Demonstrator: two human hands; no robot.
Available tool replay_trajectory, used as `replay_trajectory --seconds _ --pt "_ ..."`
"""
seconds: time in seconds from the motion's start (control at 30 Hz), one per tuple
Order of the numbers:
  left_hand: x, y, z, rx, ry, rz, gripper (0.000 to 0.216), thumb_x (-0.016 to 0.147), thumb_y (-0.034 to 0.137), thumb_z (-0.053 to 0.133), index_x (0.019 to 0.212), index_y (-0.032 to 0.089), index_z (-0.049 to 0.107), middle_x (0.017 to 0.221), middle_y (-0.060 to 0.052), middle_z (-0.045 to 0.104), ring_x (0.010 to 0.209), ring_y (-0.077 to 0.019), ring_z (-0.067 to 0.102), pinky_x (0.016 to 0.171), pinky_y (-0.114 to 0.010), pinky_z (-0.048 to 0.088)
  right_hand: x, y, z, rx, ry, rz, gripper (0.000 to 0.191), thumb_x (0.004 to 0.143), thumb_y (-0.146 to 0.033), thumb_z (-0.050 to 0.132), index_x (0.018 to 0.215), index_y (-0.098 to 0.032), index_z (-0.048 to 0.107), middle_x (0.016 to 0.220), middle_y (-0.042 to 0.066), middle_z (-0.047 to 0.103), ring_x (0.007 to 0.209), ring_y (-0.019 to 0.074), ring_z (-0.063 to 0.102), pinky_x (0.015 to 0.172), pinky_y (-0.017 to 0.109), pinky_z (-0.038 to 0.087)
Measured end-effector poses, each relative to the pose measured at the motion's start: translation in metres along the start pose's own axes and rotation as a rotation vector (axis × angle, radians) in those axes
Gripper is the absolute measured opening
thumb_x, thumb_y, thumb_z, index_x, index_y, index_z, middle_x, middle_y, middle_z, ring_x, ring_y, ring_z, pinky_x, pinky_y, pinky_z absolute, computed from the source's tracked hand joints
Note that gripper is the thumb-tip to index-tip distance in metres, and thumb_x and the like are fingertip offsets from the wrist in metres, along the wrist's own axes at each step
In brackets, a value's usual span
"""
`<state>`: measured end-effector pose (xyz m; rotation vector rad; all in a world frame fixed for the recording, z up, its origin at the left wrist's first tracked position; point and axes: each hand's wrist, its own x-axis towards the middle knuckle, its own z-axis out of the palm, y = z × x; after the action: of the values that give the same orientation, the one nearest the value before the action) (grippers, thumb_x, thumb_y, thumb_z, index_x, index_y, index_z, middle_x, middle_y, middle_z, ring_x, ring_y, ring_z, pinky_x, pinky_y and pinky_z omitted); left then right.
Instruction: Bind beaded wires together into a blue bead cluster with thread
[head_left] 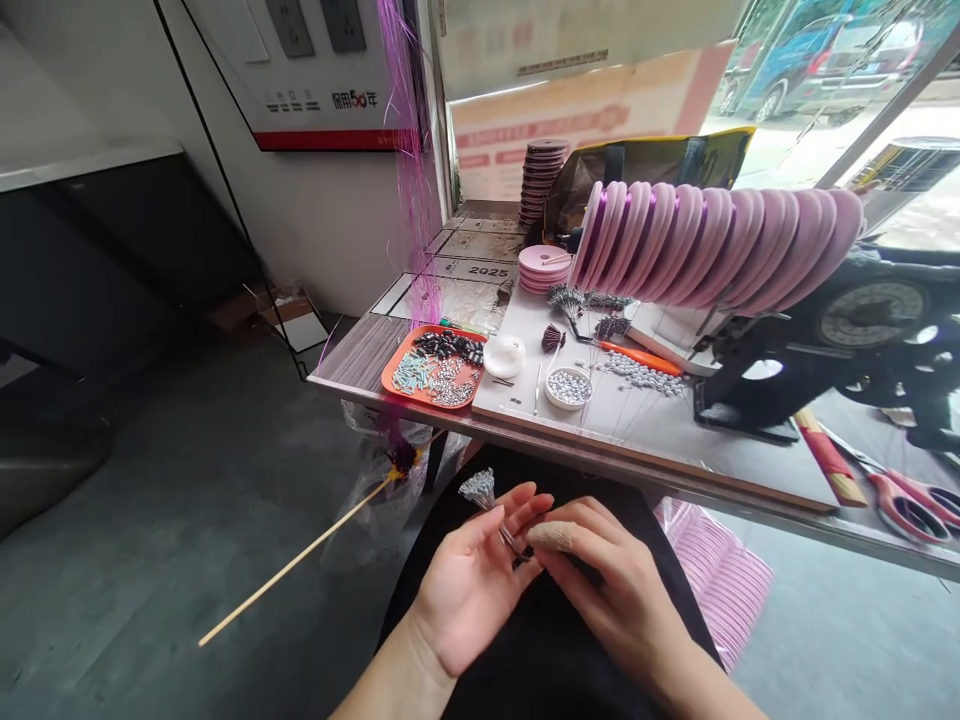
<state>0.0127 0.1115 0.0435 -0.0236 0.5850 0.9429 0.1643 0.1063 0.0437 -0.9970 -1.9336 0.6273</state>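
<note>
Both hands are in my lap, below the table edge. My left hand [472,575] lies palm up with the fingers curled round the stems of a small bundle of bead-tipped wires [480,490], whose heads fan out above the fingers. My right hand [611,580] is closed in a pinch on the lower end of the same bundle. A tan bandage wraps the right index finger. The two hands touch each other over black cloth.
An orange tray of beads [397,375], a small white bowl of beads [568,388] and more wire bundles [570,300] lie on the table [675,430]. A row of pink spools [712,245] stands on a black machine [847,350]. Red scissors [911,500] sit at right. A thin wooden stick [292,565] leans at left.
</note>
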Motion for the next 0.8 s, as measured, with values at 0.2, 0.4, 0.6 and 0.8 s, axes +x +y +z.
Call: replay_trajectory --seconds 0.2,0.4,0.6,0.8 --pt "0.002 -0.007 0.0 -0.011 0.086 -0.039 0.027 0.085 0.01 0.043 0.097 0.005 0.066 0.094 -0.012 0.069 0.083 -0.015 0.063 0.076 -0.025 0.044 -0.004 0.01 0.008 0.03 -0.06 -0.096 0.017 0.083 -0.007 0.052 0.092 -0.02 0.059 0.081 0.004 0.062 0.074 0.0153 0.053 0.063 0.027 0.047" --pt "0.003 -0.012 0.001 -0.018 0.148 -0.056 0.024 0.084 0.009 0.046 0.097 0.005 0.066 0.08 -0.008 0.069 0.069 -0.0124 0.062 0.067 -0.023 0.045 -0.003 0.007 -0.001 0.005 -0.152 -0.114 0.024 0.081 -0.005 0.047 0.096 -0.02 0.057 0.087 0.005 0.062 0.075 0.0165 0.052 0.064 0.031 0.046" --pt "0.002 -0.015 -0.001 -0.006 0.176 -0.059 0.024 0.082 0.01 0.048 0.097 0.005 0.066 0.083 -0.009 0.069 0.072 -0.013 0.062 0.068 -0.023 0.045 -0.003 0.005 0.001 -0.025 -0.157 -0.123 0.016 0.082 -0.008 0.049 0.089 -0.019 0.058 0.081 0.004 0.062 0.071 0.0158 0.05 0.062 0.03 0.045" --pt "0.001 -0.018 0.004 -0.005 0.232 -0.045 0.025 0.082 0.006 0.045 0.089 0.005 0.069 0.077 -0.008 0.069 0.069 -0.0128 0.062 0.065 -0.021 0.045 -0.006 0.013 0.013 -0.177 -0.097 -0.256 0.016 0.082 -0.006 0.051 0.09 -0.016 0.06 0.078 0.005 0.063 0.069 0.0157 0.051 0.06 0.03 0.043"
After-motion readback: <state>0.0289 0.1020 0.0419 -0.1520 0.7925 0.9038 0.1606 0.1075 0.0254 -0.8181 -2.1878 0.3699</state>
